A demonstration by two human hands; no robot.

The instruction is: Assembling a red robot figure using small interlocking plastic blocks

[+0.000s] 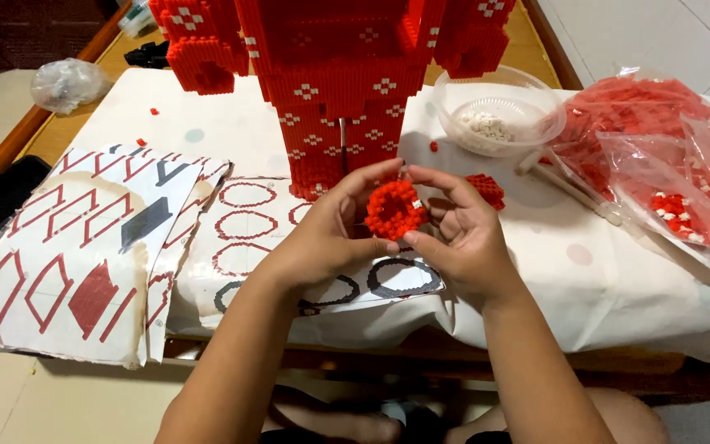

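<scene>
— What lay on the far left of the bench (207,123)?

— A knotted clear bag (66,82) near the edge, then printed sheets (84,255) with red and black outlines, overlapping and hanging a little over the front. More sheets (244,222) with ring shapes lay beside them, under the hands.

— And the hands?

— The left hand (322,234) and right hand (462,234) were both closed around one small red ring (394,210) of tiny bricks, held between them just above the ring sheets. Left thumb and fingers pinched its near side; right fingers curled over the far side.

— What stood behind it?

— A tall red model (338,74) with white cross marks, its legs right behind the ring, near but not touching as far as I could tell.

— Further right?

— A small red block (486,189) just past the right hand, a clear bowl (499,111) with white bits, then plastic bags (659,156) of red pieces at the bench's right end.
</scene>
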